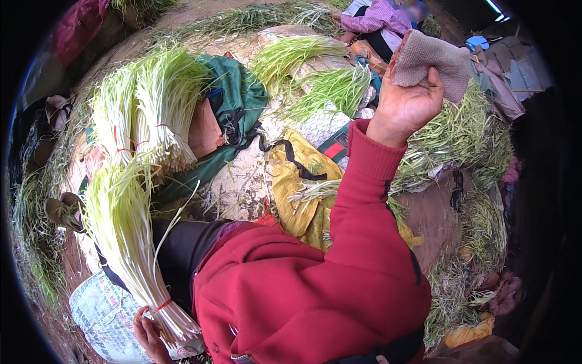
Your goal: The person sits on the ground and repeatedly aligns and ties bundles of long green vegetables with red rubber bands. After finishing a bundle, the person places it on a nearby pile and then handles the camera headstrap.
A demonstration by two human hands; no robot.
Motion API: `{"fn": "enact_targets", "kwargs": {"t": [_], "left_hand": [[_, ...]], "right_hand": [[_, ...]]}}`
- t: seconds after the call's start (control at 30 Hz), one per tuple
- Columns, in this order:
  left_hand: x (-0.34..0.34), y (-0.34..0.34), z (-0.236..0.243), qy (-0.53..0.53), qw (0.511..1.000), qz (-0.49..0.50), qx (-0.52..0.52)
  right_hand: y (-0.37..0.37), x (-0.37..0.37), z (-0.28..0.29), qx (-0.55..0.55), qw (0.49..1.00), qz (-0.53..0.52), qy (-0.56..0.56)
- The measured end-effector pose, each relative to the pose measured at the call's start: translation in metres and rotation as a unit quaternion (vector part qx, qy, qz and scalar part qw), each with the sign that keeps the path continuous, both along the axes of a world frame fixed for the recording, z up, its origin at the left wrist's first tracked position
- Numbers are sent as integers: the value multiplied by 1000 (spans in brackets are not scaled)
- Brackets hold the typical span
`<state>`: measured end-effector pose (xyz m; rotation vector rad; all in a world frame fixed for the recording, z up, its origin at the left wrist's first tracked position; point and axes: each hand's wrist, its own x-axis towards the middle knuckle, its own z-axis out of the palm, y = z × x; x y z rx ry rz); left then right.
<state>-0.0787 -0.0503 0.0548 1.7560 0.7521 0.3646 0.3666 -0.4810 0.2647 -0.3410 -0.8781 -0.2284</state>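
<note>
My right hand point(407, 108), raised at the upper right, pinches a folded grey-brown cloth point(429, 64) with a reddish edge between thumb and fingers. My left hand point(149, 335) is low at the left, its fingers loosely bent and apart beside the cut ends of a tied bundle of long white-stemmed greens point(130, 255). Whether those fingers touch the stems, I cannot tell. A red band circles the bundle near its base, and its pale leaves point away over my dark-trousered leg. Beyond it, more tied bundles point(167, 109) lie side by side on a green cloth.
A yellow sack point(297, 182) with a few loose stalks lies ahead of me. Loose greens point(333, 91) are spread farther off, with a large heap point(451, 145) at the right. A white printed sack point(103, 315) lies at lower left. Another person point(379, 24) sits at the far right.
</note>
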Motion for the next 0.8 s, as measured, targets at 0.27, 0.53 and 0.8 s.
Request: {"fn": "enact_targets", "kwargs": {"t": [0.27, 0.53, 0.8], "left_hand": [[-6, -6, -1, -38, 990, 67, -116], [2, 29, 38, 204, 972, -104, 57], [-143, 17, -4, 368, 926, 42, 67]], "right_hand": [[34, 12, 3, 12, 994, -95, 51], [41, 86, -32, -80, 976, -160, 122], [199, 62, -78, -180, 970, 7, 165]]}}
